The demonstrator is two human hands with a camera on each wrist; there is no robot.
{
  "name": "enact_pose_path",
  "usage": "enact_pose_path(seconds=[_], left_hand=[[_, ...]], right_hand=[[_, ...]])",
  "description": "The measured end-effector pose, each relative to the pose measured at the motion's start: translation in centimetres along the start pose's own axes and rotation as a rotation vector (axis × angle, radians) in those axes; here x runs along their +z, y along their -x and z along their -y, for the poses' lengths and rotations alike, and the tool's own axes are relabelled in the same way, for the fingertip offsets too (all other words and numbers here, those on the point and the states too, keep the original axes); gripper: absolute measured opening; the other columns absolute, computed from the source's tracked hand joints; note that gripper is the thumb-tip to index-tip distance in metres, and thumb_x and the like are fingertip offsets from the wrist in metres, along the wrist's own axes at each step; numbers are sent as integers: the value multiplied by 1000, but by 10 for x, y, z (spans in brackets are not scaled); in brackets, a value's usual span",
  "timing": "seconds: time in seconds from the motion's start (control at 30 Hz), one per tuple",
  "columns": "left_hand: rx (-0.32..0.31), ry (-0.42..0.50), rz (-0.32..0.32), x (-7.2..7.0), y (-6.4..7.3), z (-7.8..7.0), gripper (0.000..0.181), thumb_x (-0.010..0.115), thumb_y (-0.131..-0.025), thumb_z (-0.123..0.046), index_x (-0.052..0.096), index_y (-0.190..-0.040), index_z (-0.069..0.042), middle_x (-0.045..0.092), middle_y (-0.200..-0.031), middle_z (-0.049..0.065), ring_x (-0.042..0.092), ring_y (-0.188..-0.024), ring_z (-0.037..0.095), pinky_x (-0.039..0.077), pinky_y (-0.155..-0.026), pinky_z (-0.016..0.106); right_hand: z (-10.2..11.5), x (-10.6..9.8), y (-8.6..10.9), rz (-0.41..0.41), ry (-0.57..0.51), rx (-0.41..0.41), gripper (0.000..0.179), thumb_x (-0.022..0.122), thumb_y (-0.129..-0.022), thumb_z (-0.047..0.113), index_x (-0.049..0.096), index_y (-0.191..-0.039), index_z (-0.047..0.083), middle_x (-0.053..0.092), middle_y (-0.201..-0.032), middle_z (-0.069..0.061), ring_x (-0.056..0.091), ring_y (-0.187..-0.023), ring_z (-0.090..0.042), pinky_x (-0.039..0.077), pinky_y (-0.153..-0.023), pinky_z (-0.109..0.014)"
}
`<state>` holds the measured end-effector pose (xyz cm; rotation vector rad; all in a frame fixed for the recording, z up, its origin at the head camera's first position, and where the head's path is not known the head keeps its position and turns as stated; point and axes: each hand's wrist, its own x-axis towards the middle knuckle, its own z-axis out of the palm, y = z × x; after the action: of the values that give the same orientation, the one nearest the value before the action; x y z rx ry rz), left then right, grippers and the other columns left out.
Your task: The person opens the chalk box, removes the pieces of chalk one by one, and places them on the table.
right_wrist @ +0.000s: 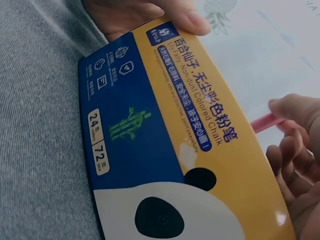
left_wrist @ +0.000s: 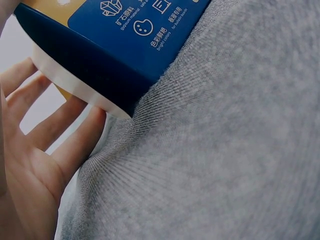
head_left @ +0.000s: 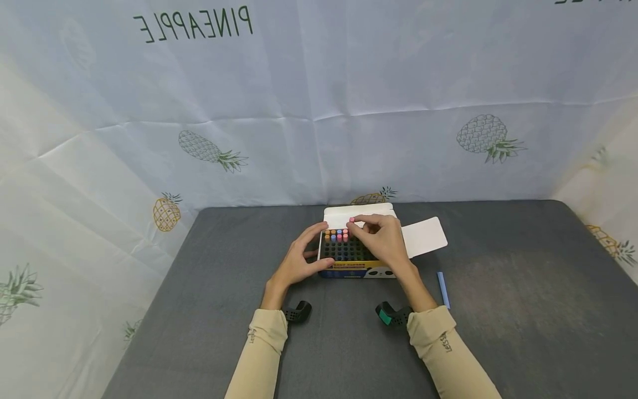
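Observation:
A yellow and blue chalk box (head_left: pixel 349 271) with a panda print stands with its top uncovered, showing a dark holder with rows of round holes. Several coloured chalk sticks (head_left: pixel 339 235) fill the holes at its back left. My left hand (head_left: pixel 294 263) holds the box at its left end, fingers along the side (left_wrist: pixel 65 80) and thumb over the front edge (right_wrist: pixel 162 22). Between thumb and index finger, my right hand (head_left: pixel 386 238) pinches a pink chalk stick (right_wrist: pixel 267 122) above the back of the holder. Its lower end is hidden behind the box front in the right wrist view.
White lid flaps (head_left: pixel 425 237) spread out behind and to the right of the box. A blue chalk stick (head_left: pixel 443 290) lies on the dark grey table (head_left: pixel 523 310), right of the right forearm. A pineapple-print curtain (head_left: pixel 319 155) hangs behind the table.

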<state>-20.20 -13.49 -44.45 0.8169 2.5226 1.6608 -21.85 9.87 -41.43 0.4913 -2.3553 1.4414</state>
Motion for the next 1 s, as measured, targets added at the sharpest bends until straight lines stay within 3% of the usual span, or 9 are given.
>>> enact_pose_path(seconds=[0.23, 0.37, 0.63, 1.0], left_hand=[[9, -11, -10, 5, -4, 29, 78, 77, -89, -11, 40, -157, -8, 35, -165, 16, 46, -142, 46, 54, -100, 64], [27, -12, -17, 5, -4, 37, 77, 79, -89, -20, 42, -157, -16, 36, -165, 10, 47, -142, 42, 55, -100, 62], [64, -9, -14, 3, -2, 40, 77, 78, -91, -32, 42, -157, -18, 36, -165, 7, 47, -143, 40, 56, -99, 60], [50, -10, -12, 3, -2, 37, 78, 80, -89, -26, 41, -157, -17, 36, -165, 7, 46, -144, 41, 55, -99, 62]], right_hand=[[4, -5, 3, -43, -100, -33, 13, 81, -89, 13, 82, -98, 4, 55, -54, -7, 39, -45, -6, 34, -46, -22], [8, -11, 6, -23, -128, -44, 11, 81, -89, 11, 82, -97, 4, 55, -55, -5, 40, -46, -6, 36, -46, -23], [11, -23, 14, 95, -189, -68, 9, 78, -90, 8, 82, -98, 5, 53, -56, -3, 38, -45, -5, 36, -45, -23], [15, -37, 21, 260, -267, -86, 8, 76, -90, 4, 81, -97, 6, 52, -56, -2, 39, -47, -6, 34, -44, -25]])
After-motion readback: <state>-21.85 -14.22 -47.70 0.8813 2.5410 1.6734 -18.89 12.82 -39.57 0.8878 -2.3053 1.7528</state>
